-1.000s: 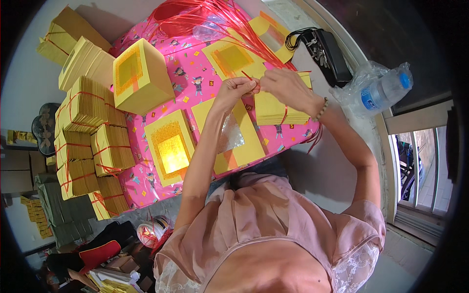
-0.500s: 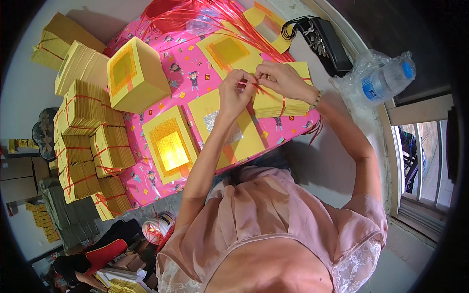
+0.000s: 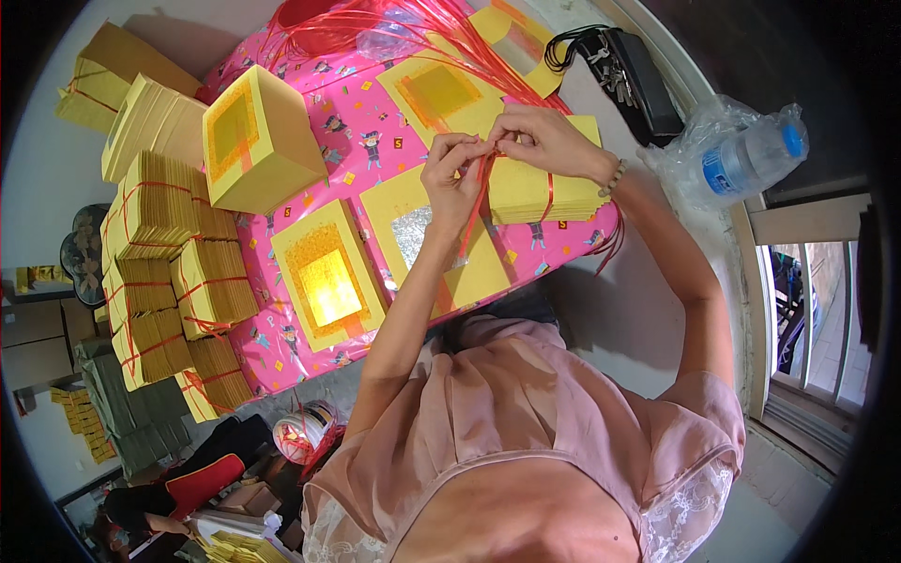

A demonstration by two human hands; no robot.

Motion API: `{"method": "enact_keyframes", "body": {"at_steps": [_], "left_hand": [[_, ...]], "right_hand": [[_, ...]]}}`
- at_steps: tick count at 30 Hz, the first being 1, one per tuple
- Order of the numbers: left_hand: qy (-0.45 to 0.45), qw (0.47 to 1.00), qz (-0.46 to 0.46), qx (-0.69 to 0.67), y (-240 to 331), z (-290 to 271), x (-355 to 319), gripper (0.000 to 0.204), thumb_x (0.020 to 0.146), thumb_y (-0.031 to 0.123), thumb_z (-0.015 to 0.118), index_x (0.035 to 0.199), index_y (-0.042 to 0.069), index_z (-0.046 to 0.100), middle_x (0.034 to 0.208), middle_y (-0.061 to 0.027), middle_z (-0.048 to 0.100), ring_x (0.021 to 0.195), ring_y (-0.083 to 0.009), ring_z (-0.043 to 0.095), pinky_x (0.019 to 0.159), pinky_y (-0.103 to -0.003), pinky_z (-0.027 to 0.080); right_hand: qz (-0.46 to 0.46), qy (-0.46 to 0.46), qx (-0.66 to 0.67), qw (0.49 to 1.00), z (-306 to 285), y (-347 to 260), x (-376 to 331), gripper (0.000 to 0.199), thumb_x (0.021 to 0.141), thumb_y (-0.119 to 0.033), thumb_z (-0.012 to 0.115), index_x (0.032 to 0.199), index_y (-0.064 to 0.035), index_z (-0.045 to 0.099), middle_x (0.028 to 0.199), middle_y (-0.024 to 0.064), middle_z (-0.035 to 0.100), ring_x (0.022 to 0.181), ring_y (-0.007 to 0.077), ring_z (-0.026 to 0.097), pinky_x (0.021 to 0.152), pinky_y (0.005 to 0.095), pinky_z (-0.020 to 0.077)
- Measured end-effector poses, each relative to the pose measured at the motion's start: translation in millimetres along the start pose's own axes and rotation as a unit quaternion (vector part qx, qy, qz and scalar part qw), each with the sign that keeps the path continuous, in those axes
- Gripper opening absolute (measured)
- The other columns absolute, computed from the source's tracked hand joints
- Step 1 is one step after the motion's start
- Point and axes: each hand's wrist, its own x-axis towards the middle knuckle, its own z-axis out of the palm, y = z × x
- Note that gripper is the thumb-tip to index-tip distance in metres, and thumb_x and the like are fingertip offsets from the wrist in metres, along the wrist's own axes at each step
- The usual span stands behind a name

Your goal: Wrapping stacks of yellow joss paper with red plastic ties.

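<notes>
A person in a pink top sits at a table covered with a pink patterned cloth, seen from above. Both hands meet over a stack of yellow paper sheets at the right edge of the cloth. The left hand has its fingers closed, pinching a thin red string that runs down across the stack. The right hand, with a bead bracelet at the wrist, is also curled shut on the same string, its fingertips touching those of the left hand. A loose bunch of red strings fans out at the far edge of the cloth. Flat yellow sheets with gold or silver squares lie across the middle of the cloth. Tied bundles of yellow paper are piled along the left edge. Off the cloth to the right, a plastic water bottle lies in a clear bag, with a black pouch beyond it.
</notes>
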Motion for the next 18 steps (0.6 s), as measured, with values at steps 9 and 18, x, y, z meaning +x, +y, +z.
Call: {"method": "enact_keyframes", "body": {"at_steps": [9, 18], "left_hand": [[0.051, 0.982, -0.13, -0.127, -2, -2, -14, 0.01, 0.084, -0.007, 0.071, 0.091, 0.0, 0.072, 0.107, -0.0099, 0.064, 0.1, -0.0153, 0.062, 0.087, -0.027, 0.051], [0.055, 0.939, -0.276, -0.2, 9, -12, -37, 0.004, 0.091, 0.002, 0.068, 0.094, -0.001, 0.068, 0.095, -0.0052, 0.069, 0.085, -0.0095, 0.063, 0.081, -0.024, 0.052]], "right_hand": [[-0.034, 0.068, 0.023, 0.997, 8, 17, 0, 0.01, 0.077, -0.001, 0.064, 0.079, -0.0001, 0.055, 0.086, 0.0036, 0.049, 0.064, 0.0099, 0.048, 0.055, 0.0252, 0.0392], [0.001, 0.108, 0.07, 0.992, 7, 29, 3, 0.012, 0.076, 0.002, 0.064, 0.073, 0.0016, 0.052, 0.078, 0.0031, 0.05, 0.067, 0.0103, 0.05, 0.059, 0.0255, 0.0409]]}}
